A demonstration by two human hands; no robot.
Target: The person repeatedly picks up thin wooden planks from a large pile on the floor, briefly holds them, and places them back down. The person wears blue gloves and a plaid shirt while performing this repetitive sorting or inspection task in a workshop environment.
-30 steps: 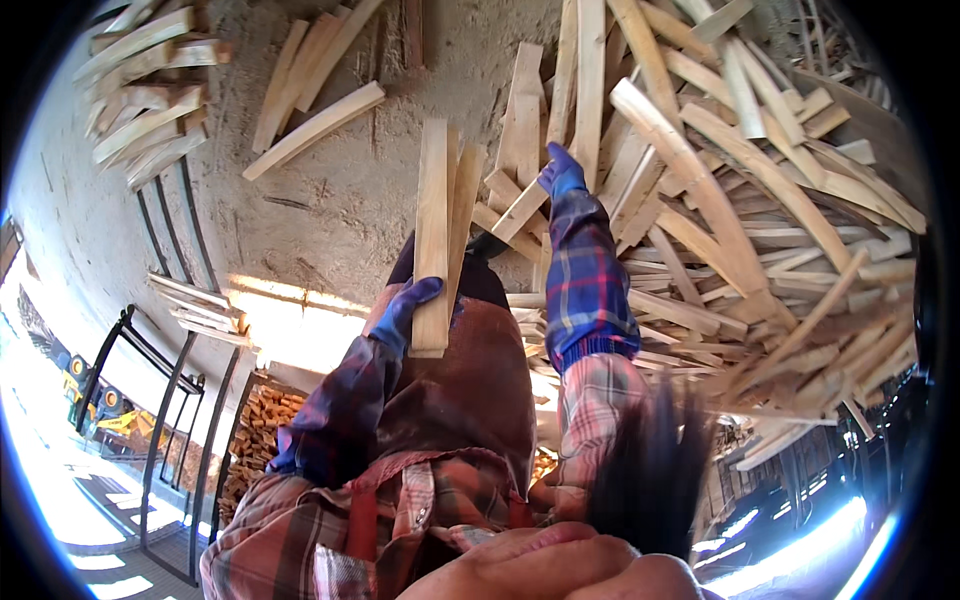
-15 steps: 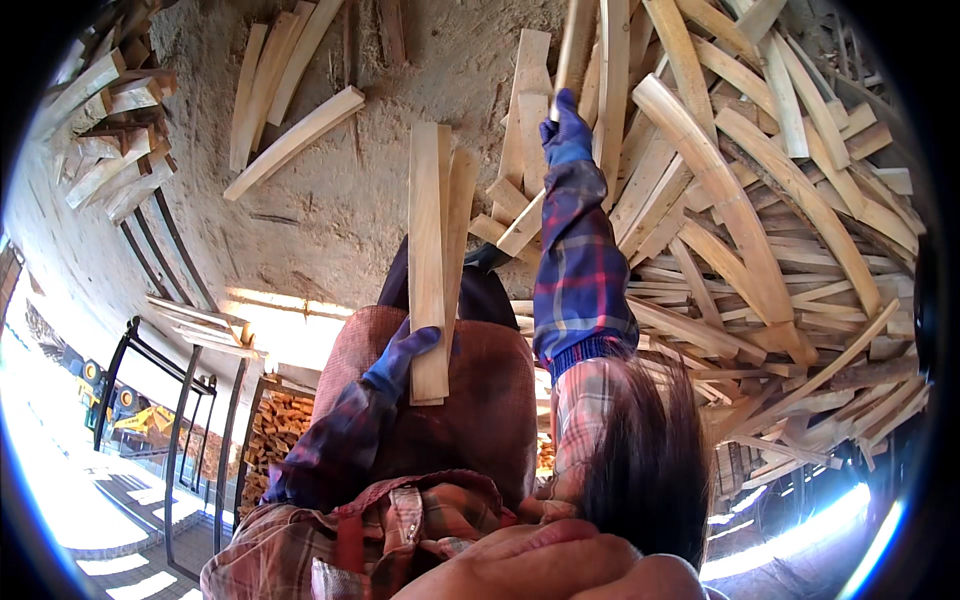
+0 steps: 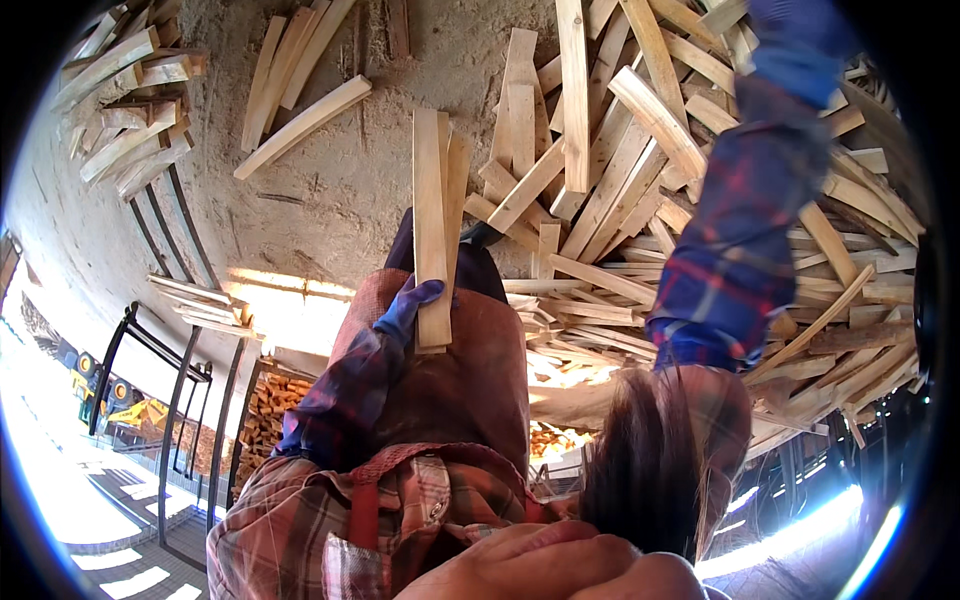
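My left hand point(image 3: 408, 308), in a blue-purple glove, is closed round the lower end of wooden slats point(image 3: 430, 210). At least two of them stand together over my lap, a second slat point(image 3: 458, 190) fanned slightly to the right. My right arm, in a dark plaid sleeve, reaches far to the upper right over a heap of loose slats point(image 3: 630, 190). Motion smears my gloved right hand point(image 3: 800, 45) at the picture's edge, so its fingers and anything in them cannot be made out.
Several slats point(image 3: 300, 125) lie on the dusty ground at the upper left. Beyond them is a stack of wood pieces point(image 3: 130, 125). Black metal frames point(image 3: 175, 430) stand at the lower left, beside stacked firewood point(image 3: 270, 410).
My right hand has swung from the top middle, where it gripped a slat, to the far upper right. That slat no longer shows there. My left hand keeps its slats.
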